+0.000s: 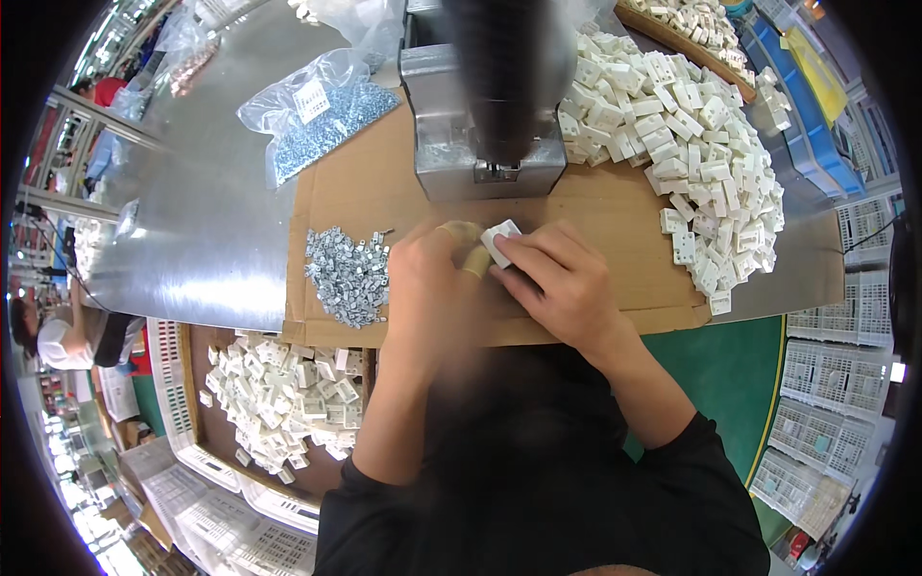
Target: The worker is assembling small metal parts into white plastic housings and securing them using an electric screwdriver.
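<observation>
Between the thumb and fingers of my right hand (569,283) is a small white plastic block (500,242) with holes in it. My left hand (423,264) is right beside the block on its left, with yellowish covers on some fingertips. Motion smears that hand, so its grip is unclear. Both hands are over a cardboard sheet (629,254), just in front of a grey metal machine (490,168) with a dark column. To the left of my left hand lies a heap of small silvery metal pieces (346,278).
Many similar white blocks (687,144) are heaped at the right. A clear bag (327,115) of bluish metal parts lies at the back left. Lower left, a white crate (175,384) stands around more white pieces (279,398). A blue bin (788,91) is far right.
</observation>
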